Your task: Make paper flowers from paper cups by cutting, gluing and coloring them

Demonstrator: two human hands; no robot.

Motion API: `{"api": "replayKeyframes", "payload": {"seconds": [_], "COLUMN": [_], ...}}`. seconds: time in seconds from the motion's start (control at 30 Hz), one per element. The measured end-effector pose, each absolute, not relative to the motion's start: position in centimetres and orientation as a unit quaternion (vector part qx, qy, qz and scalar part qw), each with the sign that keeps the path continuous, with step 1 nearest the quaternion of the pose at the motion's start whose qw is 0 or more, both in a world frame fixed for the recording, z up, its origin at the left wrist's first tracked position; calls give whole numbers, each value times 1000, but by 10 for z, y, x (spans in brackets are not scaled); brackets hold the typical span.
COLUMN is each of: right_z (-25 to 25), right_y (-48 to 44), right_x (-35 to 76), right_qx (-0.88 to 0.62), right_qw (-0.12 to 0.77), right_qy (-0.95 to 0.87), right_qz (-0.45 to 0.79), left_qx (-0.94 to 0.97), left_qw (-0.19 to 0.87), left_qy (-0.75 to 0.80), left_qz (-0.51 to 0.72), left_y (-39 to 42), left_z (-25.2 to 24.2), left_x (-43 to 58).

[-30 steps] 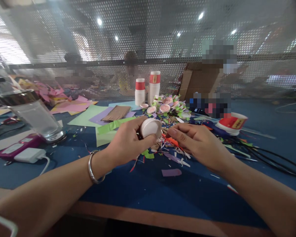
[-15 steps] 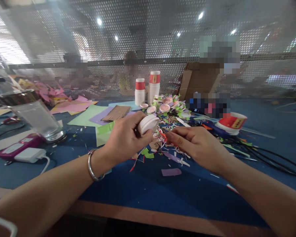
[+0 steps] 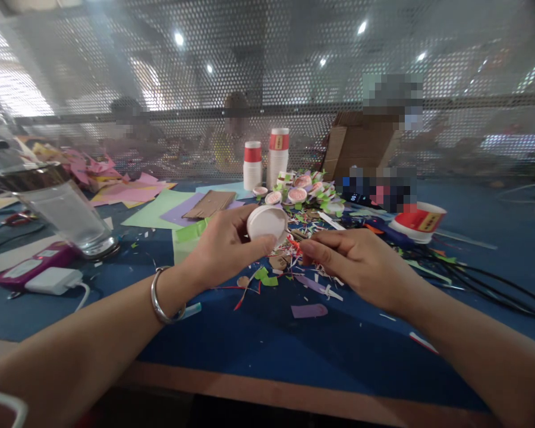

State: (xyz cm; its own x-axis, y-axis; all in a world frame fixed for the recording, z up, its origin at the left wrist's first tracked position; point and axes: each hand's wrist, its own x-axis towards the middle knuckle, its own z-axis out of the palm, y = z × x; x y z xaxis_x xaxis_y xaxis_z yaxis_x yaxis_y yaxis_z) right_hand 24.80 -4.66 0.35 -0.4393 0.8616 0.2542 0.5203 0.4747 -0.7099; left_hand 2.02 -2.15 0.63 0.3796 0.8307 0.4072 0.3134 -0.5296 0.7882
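My left hand (image 3: 225, 246), with a silver bangle at the wrist, is closed around a white round cut-down paper cup (image 3: 267, 224). Its shallow hollow side faces me. Just right of it, my right hand (image 3: 352, 255) pinches a thin pointed tool (image 3: 295, 233), whose tip is close to the cup's rim; its exact kind is too small to tell. A red strip (image 3: 295, 242) shows by the fingertips. Under and behind both hands lies a heap of paper scraps (image 3: 289, 261).
Behind stand two stacks of paper cups (image 3: 252, 166) and several decorated cup pieces (image 3: 298, 194). Coloured sheets (image 3: 154, 211), a glass of water (image 3: 66, 208) and a purple power strip (image 3: 49, 258) are leftward. A red cup (image 3: 421, 223), glue gun (image 3: 387, 230) and black cable (image 3: 494, 285) are rightward.
My left hand has turned the cut-down cup from an edge-on tilt so its round hollow side now faces me. The right hand has stayed nearly in place.
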Motion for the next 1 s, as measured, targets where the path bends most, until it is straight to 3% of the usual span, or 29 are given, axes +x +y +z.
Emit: {"api": "replayKeyframes", "payload": {"seconds": [0.23, 0.37, 0.67, 1.0], "right_z": [8, 9, 3, 2], "right_y": [-49, -50, -47, -47], "right_x": [249, 251, 248, 247], "right_qx": [-429, -426, -476, -476], "right_qw": [311, 312, 288, 278], "right_qy": [-783, -781, -813, -820], "right_qz": [327, 335, 169, 157], "left_qx": [653, 635, 766, 806], "left_qw": [534, 580, 305, 227], "left_qy": [376, 349, 406, 426], "left_qz": [384, 371, 395, 342], "left_y": [-22, -23, -20, -28], "left_z": [10, 10, 7, 9], "left_x": [19, 21, 20, 21]}}
